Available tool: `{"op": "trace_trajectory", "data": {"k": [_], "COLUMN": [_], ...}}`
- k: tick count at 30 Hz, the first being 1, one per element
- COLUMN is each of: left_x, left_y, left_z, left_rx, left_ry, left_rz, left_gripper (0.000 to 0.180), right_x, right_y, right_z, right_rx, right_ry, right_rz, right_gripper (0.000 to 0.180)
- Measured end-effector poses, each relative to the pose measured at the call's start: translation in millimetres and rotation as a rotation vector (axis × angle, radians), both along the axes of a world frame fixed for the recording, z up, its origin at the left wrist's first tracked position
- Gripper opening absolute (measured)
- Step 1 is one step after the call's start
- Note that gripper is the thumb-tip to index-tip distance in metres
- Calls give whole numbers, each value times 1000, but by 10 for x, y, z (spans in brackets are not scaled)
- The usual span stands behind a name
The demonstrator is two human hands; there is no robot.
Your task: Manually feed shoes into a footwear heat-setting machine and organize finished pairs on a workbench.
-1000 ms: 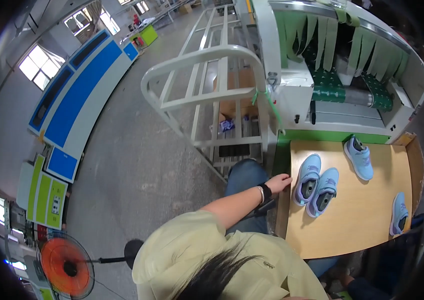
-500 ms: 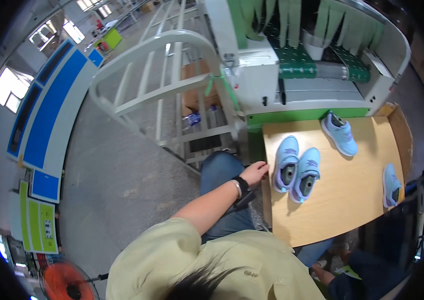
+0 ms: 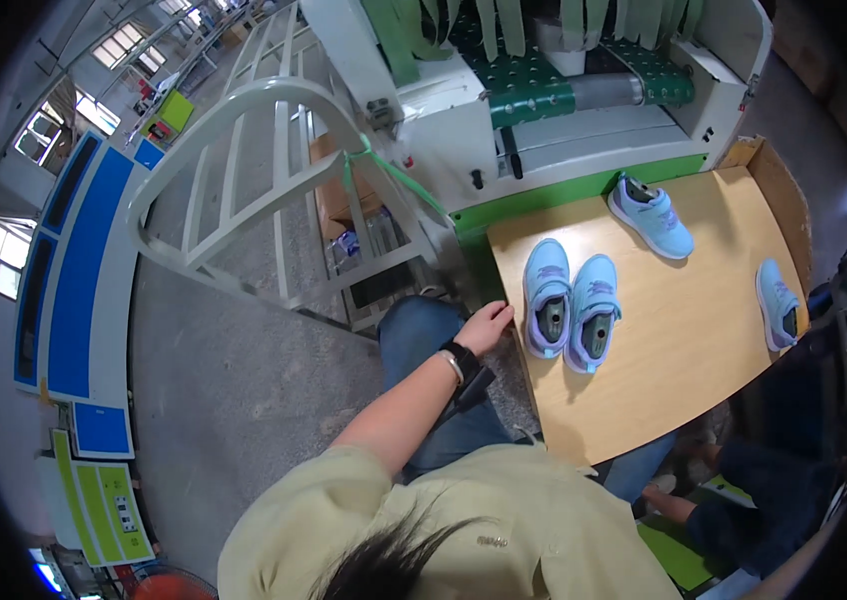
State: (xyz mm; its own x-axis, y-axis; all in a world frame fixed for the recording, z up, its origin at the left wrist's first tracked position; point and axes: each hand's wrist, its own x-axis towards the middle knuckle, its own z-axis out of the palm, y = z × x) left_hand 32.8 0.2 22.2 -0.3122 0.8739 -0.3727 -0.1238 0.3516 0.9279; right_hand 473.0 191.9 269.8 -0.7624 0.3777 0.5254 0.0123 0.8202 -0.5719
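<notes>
I am resting my left hand (image 3: 487, 326), its grip loose and holding nothing, on the near edge of the wooden tabletop (image 3: 674, 330), just beside a pair of light-blue sneakers (image 3: 571, 310) standing side by side. Two more matching sneakers, one (image 3: 652, 215) near the green conveyor machine (image 3: 544, 90) and one (image 3: 777, 303) toward the far edge, are lying apart, unpaired. My right hand is out of view.

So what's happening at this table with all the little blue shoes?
A person sits at a wooden table beside a conveyor machine. Their left hand rests at the table's edge, open, next to a pair of light blue shoes lying side by side. Two more blue shoes lie farther off. The right hand is out of view.
</notes>
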Motion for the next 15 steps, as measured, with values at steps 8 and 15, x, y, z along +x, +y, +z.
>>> {"op": "trace_trajectory", "data": {"k": [8,15], "left_x": [-52,-103], "left_y": [-219,-48], "left_z": [-43,-291], "left_rx": [-53,35], "left_ry": [-81,27], "left_rz": [19,-40], "left_gripper": [27,29], "right_x": [123,744], "right_y": [488,398], "right_z": [-145,-13], "right_rx": [96,96], "right_ry": [-33,-170], "right_rz": [-146,-337], "right_gripper": [15,14]}}
